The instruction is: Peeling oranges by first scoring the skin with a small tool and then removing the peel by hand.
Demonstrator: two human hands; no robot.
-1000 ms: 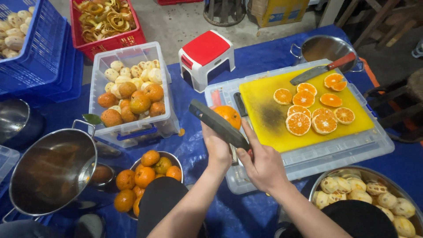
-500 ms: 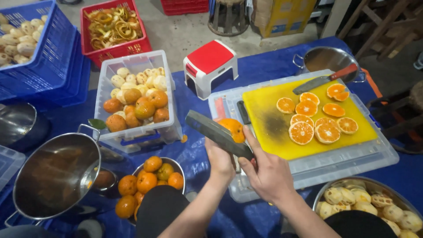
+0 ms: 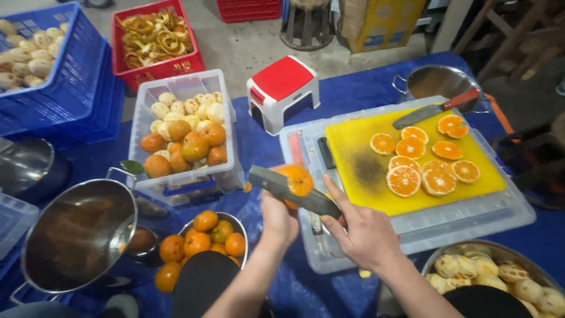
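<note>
Between our two hands we clamp the work: our left hand (image 3: 278,219) closes around an orange (image 3: 294,179) from below, and our right hand (image 3: 363,232) grips a broad knife (image 3: 293,191) whose flat blade lies across the fruit. Its long axis runs from our right fist up and left, tip pointing left. Just left of the grip, a clear plastic bin (image 3: 187,182) holds whole oranges with peeled ones behind. Below the grip, a steel bowl (image 3: 235,221) carries more oranges; an empty steel pot (image 3: 79,235) sits farther left. Right of the grip, a yellow cutting board (image 3: 353,147) bears orange halves (image 3: 426,159) and a red-handled knife (image 3: 435,109).
</note>
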